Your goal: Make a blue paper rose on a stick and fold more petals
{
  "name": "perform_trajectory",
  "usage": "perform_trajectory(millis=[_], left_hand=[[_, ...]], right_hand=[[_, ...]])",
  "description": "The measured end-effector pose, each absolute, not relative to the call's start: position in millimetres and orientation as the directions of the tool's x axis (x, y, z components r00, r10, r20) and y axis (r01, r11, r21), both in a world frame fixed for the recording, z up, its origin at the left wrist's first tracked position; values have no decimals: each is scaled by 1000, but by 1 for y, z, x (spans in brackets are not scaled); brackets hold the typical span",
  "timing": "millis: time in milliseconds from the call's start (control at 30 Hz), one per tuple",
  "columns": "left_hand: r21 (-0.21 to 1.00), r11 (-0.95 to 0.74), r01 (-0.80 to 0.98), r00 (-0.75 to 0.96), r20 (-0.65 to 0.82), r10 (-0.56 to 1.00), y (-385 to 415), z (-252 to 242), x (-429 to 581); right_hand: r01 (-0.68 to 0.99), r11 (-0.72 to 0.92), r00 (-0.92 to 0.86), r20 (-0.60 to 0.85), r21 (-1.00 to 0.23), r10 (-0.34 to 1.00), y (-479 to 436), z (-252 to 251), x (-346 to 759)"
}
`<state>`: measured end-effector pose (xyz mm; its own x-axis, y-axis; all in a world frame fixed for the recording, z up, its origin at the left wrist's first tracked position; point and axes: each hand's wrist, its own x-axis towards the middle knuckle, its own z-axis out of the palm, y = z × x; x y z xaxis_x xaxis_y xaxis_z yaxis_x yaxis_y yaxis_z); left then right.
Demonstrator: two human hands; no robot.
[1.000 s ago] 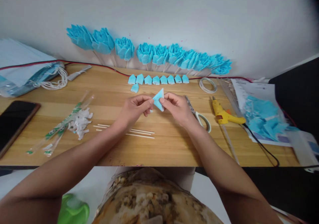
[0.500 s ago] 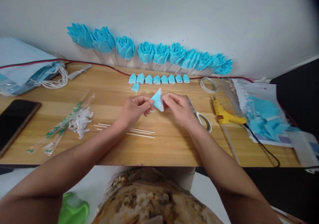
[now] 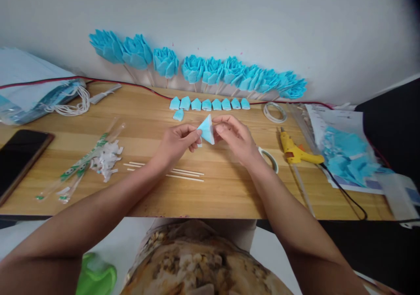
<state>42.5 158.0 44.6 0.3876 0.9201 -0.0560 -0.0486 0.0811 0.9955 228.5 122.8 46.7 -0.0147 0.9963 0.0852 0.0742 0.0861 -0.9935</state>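
Observation:
Between finger and thumb, my left hand [image 3: 180, 142] pinches a blue folded piece [image 3: 206, 130] with a pale edge, its tip pointing up. My right hand [image 3: 234, 137] is at the right edge of that piece, fingers curled and slightly apart; whether it touches the piece is hard to tell. Behind the hands lies a row of small folded blue pieces [image 3: 196, 105], with one more [image 3: 178, 115] in front of the row. Thin wooden sticks [image 3: 187, 172] lie partly beneath my left forearm. White-handled scissors [image 3: 271, 159] are partly hidden by my right hand.
Several blue flowers on sticks [image 3: 166, 62] lean on the wall. To the right are a yellow glue gun [image 3: 295, 151], a tape roll [image 3: 274, 112] and a bag of blue pieces [image 3: 349, 155]. At left lie a phone [image 3: 22, 161], white scraps [image 3: 106, 159] and a white cord [image 3: 74, 102].
My right hand has shifted slightly up, its fingers loosened from the edge of the blue piece. More of the scissors is covered. The piece in my left hand has moved slightly left.

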Motion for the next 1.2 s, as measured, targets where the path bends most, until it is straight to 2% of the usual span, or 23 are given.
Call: perform_trajectory(millis=[233, 433, 567, 700, 800, 933, 1033, 1200], left_hand=[[996, 83, -17, 414, -68, 908, 157, 45, 44], [996, 83, -41, 418, -58, 906, 158, 42, 43], [984, 103, -143, 384, -41, 923, 161, 36, 43], [968, 141, -207, 392, -50, 919, 162, 33, 43], [964, 154, -215, 407, -55, 912, 161, 34, 43], [942, 222, -251, 424, -99, 900, 161, 36, 43], [926, 268, -266, 430, -135, 893, 161, 36, 42], [937, 263, -230, 416, -150, 897, 162, 35, 42]], right_hand=[[-5, 102, -65, 102, -995, 993, 125, 43, 226], [16, 115, -56, 114, -993, 992, 123, 45, 227], [170, 190, -33, 187, -967, 982, 121, 47, 229], [413, 264, -32, 276, -872, 961, 120, 44, 224], [509, 311, -37, 341, -802, 939, 121, 40, 222], [563, 418, -93, 447, -713, 889, 122, 38, 225], [581, 449, -123, 472, -679, 873, 122, 40, 227], [529, 401, -85, 424, -747, 902, 120, 44, 226]])
